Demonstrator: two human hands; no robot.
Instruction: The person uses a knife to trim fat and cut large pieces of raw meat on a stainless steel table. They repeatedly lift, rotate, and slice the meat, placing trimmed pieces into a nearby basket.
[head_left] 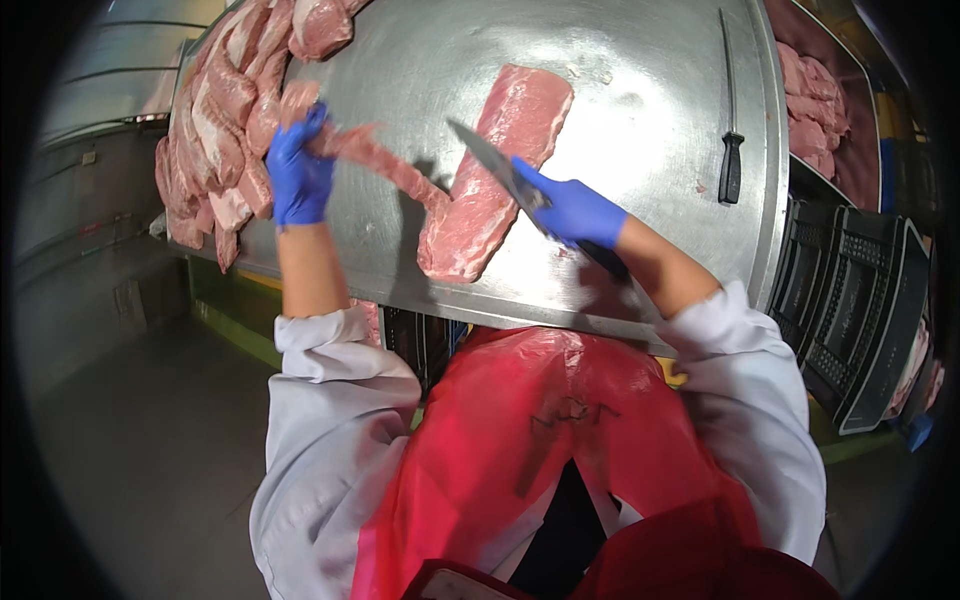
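A long slab of pink raw meat, shaped like a pork loin, lies slantwise on the steel table. My left hand, in a blue glove, is closed on a thin strip of meat held up to the left; the strip's lower end reaches the loin's left edge, and whether it is still joined there I cannot tell. In my blue-gloved right hand is a knife with a dark handle. Its blade slants over the loin, tip toward the far left.
Many raw meat pieces are heaped along the table's left side. A sharpening steel with a black handle lies at the right of the steel table. Beyond that edge are a tub of meat and black crates.
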